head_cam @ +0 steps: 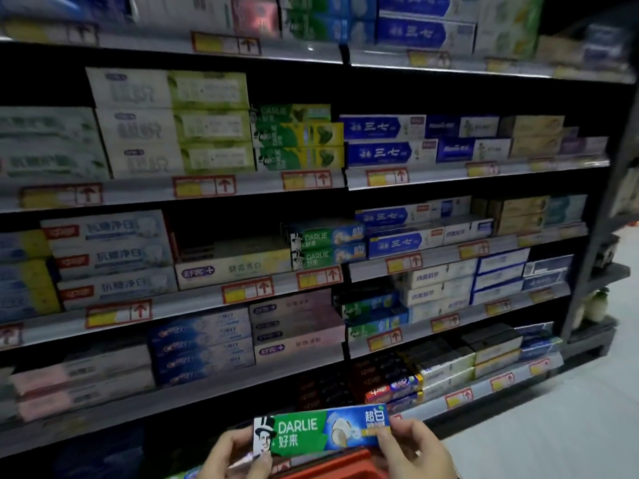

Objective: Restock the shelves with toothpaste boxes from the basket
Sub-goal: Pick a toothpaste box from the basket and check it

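Observation:
A green and blue DARLIE toothpaste box (321, 432) is held flat at the bottom of the head view, face toward me. My left hand (235, 454) pinches its left end and my right hand (415, 447) pinches its right end. Just below the box shows the red rim of the basket (332, 466), mostly cut off by the frame's edge. Two matching DARLIE boxes (328, 245) are stacked on the third shelf near the middle, with a dark gap above them. The shelf unit (207, 299) fills the view with rows of toothpaste boxes.
Yellow and red price tags (247, 290) line each shelf edge. A dark gap sits above the cream boxes (231, 267) left of the shelved DARLIE stack. Pale floor (570, 426) opens at the lower right, past the black end frame of the shelves (601, 216).

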Action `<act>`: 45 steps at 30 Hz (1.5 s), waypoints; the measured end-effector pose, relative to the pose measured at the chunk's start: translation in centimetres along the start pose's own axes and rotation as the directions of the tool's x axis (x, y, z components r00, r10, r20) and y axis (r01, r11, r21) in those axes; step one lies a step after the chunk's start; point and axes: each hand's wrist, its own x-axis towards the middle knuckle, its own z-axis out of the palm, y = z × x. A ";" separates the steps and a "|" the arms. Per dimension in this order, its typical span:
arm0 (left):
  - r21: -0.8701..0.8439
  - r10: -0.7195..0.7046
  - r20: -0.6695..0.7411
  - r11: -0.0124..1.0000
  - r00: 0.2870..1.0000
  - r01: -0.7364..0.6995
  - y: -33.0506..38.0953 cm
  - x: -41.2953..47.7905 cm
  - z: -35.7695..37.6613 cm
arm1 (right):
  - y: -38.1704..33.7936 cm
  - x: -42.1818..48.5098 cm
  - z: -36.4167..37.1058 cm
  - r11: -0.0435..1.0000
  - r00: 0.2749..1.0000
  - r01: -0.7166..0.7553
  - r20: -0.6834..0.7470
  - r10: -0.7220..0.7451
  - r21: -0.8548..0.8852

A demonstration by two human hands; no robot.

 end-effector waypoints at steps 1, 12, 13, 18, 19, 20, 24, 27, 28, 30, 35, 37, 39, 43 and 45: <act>-0.032 -0.150 0.028 0.988 0.988 0.151 -3.5 2.2 0.4 | -0.4 0.4 0.0 1.000 1.000 0.000 0.001 -0.001 0.010; 0.238 0.111 -0.069 0.967 0.991 -0.092 9.6 4.9 4.0 | -7.8 6.5 1.1 0.986 0.987 0.162 -0.012 -0.162 -0.036; 0.214 0.123 -0.067 0.971 0.990 -0.106 10.6 5.5 4.3 | -8.7 7.4 1.3 0.979 0.981 0.195 0.001 -0.195 -0.057; 0.261 0.231 -0.067 0.943 0.971 -0.206 14.8 8.6 5.9 | -13.5 10.9 2.2 0.923 0.931 0.364 0.058 -0.360 -0.122; 0.261 0.238 -0.064 0.941 0.969 -0.214 15.6 9.3 6.2 | -14.5 11.5 2.5 0.914 0.922 0.387 0.076 -0.380 -0.120; 0.277 0.260 -0.064 0.932 0.963 -0.233 16.5 9.9 6.5 | -15.5 11.9 3.0 0.910 0.916 0.398 0.096 -0.388 -0.117; 0.329 0.365 -0.041 0.884 0.930 -0.333 19.5 12.7 7.5 | -18.9 13.7 5.1 0.870 0.876 0.475 0.159 -0.455 -0.133; 0.373 0.417 0.055 0.834 0.907 -0.406 21.2 14.6 8.1 | -21.0 15.3 6.3 0.850 0.853 0.510 0.207 -0.479 -0.133; 0.376 0.429 0.077 0.823 0.900 -0.425 21.5 15.3 8.3 | -21.5 15.9 6.7 0.853 0.850 0.508 0.229 -0.474 -0.118; 0.383 0.434 0.097 0.814 0.896 -0.436 22.0 16.9 8.4 | -22.5 17.1 7.7 0.858 0.849 0.502 0.250 -0.465 -0.110; 0.402 0.354 0.070 0.846 0.933 -0.351 22.2 20.9 8.4 | -23.9 19.7 9.9 0.878 0.864 0.464 0.282 -0.418 -0.117; 0.411 0.334 0.072 0.849 0.940 -0.333 22.2 22.1 8.5 | -24.2 20.6 10.6 0.868 0.854 0.476 0.308 -0.419 -0.140; 0.427 0.305 0.064 0.852 0.950 -0.302 22.4 22.9 8.7 | -24.4 21.5 11.2 0.865 0.858 0.472 0.312 -0.407 -0.169; 0.470 0.288 0.026 0.842 0.957 -0.266 22.9 24.4 9.6 | -24.3 23.1 12.1 0.855 0.859 0.474 0.323 -0.396 -0.212; 0.490 0.277 0.034 0.833 0.960 -0.258 23.0 25.1 9.9 | -24.4 23.7 12.3 0.860 0.866 0.463 0.317 -0.387 -0.216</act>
